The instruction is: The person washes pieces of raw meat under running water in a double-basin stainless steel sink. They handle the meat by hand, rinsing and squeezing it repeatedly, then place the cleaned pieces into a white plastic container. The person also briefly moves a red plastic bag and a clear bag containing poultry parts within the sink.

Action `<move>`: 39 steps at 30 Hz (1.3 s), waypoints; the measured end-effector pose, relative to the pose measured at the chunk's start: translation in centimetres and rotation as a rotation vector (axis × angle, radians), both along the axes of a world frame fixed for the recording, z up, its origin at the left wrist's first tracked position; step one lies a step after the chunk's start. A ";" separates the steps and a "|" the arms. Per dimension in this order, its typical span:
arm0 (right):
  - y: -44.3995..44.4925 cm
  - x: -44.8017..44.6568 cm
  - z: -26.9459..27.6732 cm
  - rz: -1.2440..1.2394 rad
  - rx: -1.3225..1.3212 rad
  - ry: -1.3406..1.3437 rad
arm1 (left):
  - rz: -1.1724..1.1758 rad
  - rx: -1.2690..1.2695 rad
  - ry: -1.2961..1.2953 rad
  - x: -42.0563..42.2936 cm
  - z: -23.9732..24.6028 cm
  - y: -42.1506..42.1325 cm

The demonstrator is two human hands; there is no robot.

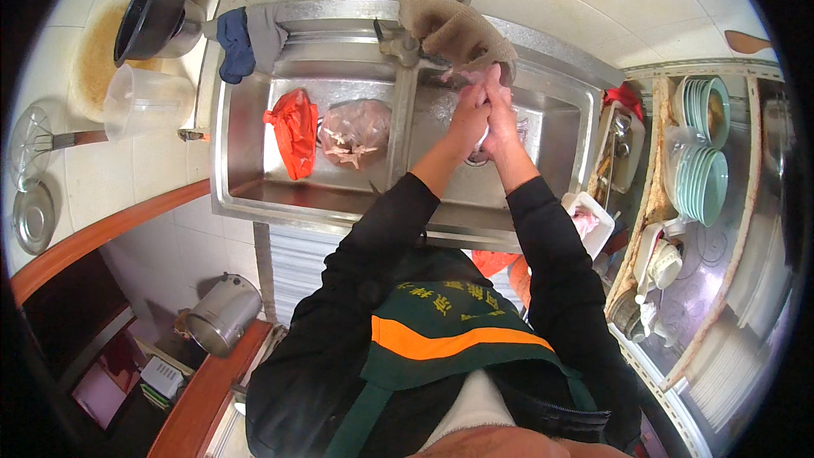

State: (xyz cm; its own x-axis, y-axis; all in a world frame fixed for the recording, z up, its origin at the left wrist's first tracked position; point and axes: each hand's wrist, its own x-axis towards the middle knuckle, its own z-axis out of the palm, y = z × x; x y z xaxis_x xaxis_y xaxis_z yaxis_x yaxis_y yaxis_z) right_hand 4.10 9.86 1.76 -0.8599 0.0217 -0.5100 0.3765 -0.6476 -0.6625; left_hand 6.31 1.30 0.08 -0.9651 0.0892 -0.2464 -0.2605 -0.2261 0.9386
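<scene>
Both hands are over the right basin of a stainless steel double sink (pixel 439 216). My left hand (pixel 469 116) and my right hand (pixel 501 108) are close together near the faucet (pixel 402 44), around a pale pink piece of what looks like raw meat (pixel 469 81); the fingers partly hide it. A brown mesh cloth (pixel 451 22) hangs over the faucet area just above the hands. In the left basin lie a knotted red plastic bag (pixel 294 133) and a clear plastic bag (pixel 356 130) with pale pieces in it, perhaps chicken feet.
Blue and grey cloths (pixel 236 44) hang on the sink's back left rim. A black basin (pixel 145 16) and a clear plastic container (pixel 146 102) stand at the left. A white container (pixel 598 229) with pink meat sits by the right rim. Shelves at the right hold green plates (pixel 701 186).
</scene>
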 end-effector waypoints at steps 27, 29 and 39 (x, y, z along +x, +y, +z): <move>6.7 9.5 1.5 0.318 0.520 0.160 | 0.101 0.785 -0.364 -2.9 0.0 2.2; 7.2 10.4 1.1 0.283 0.518 0.159 | 0.097 0.801 -0.357 -3.0 0.3 2.5; 8.1 9.9 1.8 0.346 0.476 0.051 | 0.133 0.694 -0.195 -4.7 1.4 3.4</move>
